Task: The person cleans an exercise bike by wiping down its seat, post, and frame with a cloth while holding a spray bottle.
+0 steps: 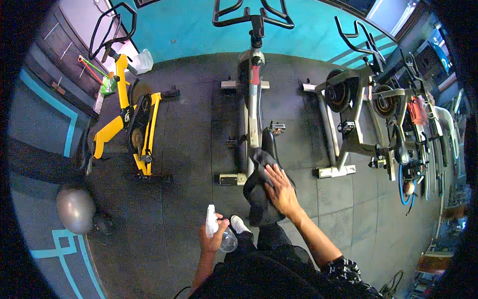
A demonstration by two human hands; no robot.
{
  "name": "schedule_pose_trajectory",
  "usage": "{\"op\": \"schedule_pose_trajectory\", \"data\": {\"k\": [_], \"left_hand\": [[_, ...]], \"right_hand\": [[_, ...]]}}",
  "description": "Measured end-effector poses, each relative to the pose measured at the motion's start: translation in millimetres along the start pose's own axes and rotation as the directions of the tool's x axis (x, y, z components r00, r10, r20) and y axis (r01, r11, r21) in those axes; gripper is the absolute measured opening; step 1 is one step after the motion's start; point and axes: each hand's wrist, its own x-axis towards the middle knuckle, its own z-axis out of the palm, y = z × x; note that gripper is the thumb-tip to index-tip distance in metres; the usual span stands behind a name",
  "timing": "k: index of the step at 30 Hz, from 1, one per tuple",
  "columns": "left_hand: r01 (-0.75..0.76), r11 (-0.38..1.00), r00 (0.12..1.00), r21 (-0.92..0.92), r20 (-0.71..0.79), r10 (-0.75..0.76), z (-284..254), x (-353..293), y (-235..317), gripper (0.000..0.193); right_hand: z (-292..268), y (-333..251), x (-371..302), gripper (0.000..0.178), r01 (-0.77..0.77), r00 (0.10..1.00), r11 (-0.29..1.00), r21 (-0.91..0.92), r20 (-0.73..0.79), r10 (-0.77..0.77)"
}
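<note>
My left hand (213, 238) grips a spray bottle (211, 219) with a white trigger head and a clear body, held low in front of me. My right hand (282, 193) lies flat with fingers stretched out on a black cloth (258, 199). That cloth is draped around the saddle of the middle exercise bike (253, 124), and the saddle itself is mostly hidden under cloth and hand. The bike has a pale frame, black handlebars and a red part on its upright.
A yellow exercise bike (122, 112) stands to the left, with a grey ball (75, 209) nearer. On the right are more pale-framed bikes (356, 119), one with an orange-red cloth (417, 110). A turquoise wall (184, 30) bounds the far side of the dark tiled floor (191, 199).
</note>
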Motion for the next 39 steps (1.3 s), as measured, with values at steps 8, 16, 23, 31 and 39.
{"op": "schedule_pose_trajectory", "data": {"k": [8,16,23,31,39], "left_hand": [[-0.017,0.998,0.997,0.065,0.075,0.012,-2,-5,-5,0.024],[0.000,0.996,0.996,0.091,0.084,-0.008,-15,-19,-19,0.024],[-0.065,0.995,0.994,0.070,0.088,0.059,-20,-17,-20,0.025],[-0.045,0.995,0.996,0.092,0.077,0.038,-18,-18,-12,0.025],[-0.052,0.993,0.986,0.108,0.165,0.034,-5,-28,-15,0.024]], "right_hand": [[12,55,124,0.042,-0.092,0.982,0.994,0.061,-0.158,0.100],[31,14,67,0.043,-0.007,0.989,0.991,-0.132,-0.147,-0.012],[15,-20,-43,0.049,0.054,0.996,0.996,-0.067,-0.066,-0.058],[10,-3,-15,0.051,0.042,0.997,0.999,-0.030,-0.064,-0.044],[20,49,91,0.049,0.008,0.981,1.000,-0.011,-0.192,-0.010]]}}
